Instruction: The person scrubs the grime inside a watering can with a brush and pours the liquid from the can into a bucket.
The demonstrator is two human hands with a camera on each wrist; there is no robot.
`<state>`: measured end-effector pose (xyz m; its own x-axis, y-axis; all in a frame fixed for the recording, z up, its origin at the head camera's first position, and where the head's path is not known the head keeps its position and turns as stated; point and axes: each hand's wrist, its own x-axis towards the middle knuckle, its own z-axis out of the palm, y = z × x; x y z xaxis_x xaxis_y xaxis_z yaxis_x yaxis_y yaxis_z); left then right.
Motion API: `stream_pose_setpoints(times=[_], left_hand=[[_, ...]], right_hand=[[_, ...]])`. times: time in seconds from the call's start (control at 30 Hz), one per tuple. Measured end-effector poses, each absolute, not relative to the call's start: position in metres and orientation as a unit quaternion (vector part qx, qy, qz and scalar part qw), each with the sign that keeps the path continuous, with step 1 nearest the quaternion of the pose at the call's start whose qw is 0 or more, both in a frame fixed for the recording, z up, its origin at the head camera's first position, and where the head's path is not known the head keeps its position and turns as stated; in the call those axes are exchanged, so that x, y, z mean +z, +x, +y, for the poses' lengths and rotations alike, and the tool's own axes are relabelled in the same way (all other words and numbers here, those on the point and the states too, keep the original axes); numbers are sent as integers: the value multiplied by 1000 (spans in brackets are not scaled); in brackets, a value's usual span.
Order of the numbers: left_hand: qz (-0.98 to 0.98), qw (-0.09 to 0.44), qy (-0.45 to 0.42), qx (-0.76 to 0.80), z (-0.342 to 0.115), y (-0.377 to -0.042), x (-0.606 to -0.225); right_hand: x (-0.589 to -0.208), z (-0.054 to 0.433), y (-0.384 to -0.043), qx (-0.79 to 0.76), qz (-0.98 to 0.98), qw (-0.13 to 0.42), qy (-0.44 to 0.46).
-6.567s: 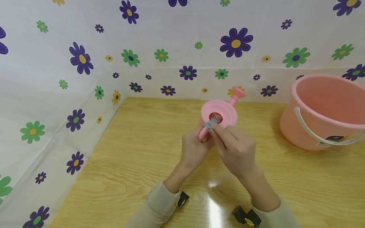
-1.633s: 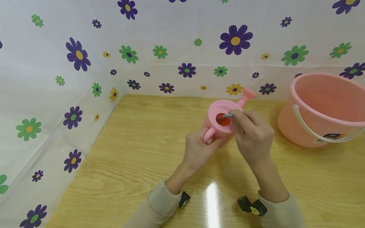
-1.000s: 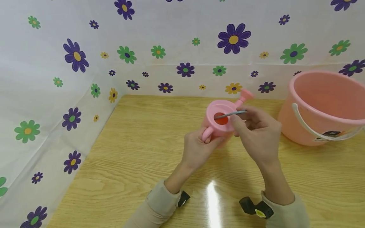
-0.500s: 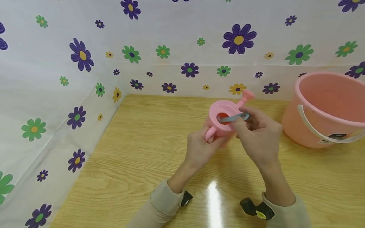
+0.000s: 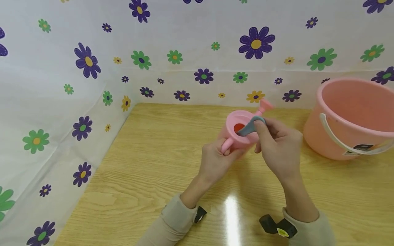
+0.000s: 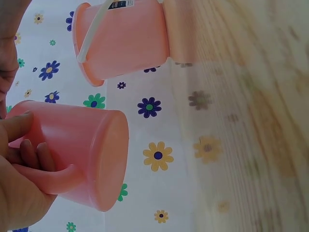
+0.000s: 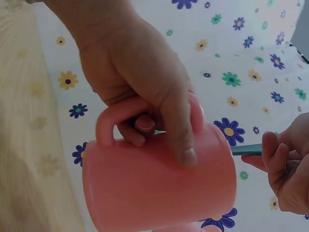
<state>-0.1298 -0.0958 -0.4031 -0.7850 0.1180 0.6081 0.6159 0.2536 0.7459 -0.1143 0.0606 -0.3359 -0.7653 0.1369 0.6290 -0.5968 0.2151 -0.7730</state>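
Note:
In the head view, a pink watering can (image 5: 229, 138) is held up above the table, its round top opening facing the camera. My left hand (image 5: 212, 164) grips it by the looped handle, thumb along the body, as the right wrist view of the can (image 7: 159, 186) confirms. Between thumb and fingers, my right hand (image 5: 281, 150) pinches a small blue fork (image 5: 250, 125) by its handle end. The fork slants down into the opening, and its tines are hidden inside. Only the handle of the fork (image 7: 247, 150) shows in the right wrist view.
A large pink bucket (image 5: 335, 136) with a white handle stands on the table to the right. Behind and to the left hangs a white flower-patterned sheet (image 5: 184, 44). The wooden table (image 5: 138, 164) has a glossy reflection near the front.
Since 6.6 seconds ago, the fork's tines have gone from showing at the opening to hidden inside; the right hand has moved right. Over the last second the fork has turned, showing its broad side.

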Motion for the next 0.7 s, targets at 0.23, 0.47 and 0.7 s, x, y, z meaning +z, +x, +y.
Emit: stream_pose_setpoints(times=[0.23, 0.47, 0.7], left_hand=[[-764, 227, -237, -556, -95, -132, -404], [-755, 226, -236, -568, -94, -136, -404], [-762, 236, -229, -557, -98, -135, -409]], right_hand=[[-333, 65, -116, 647, -718, 234, 104], [-331, 71, -118, 676, -681, 268, 90], [-340, 64, -121, 653, -717, 221, 104]])
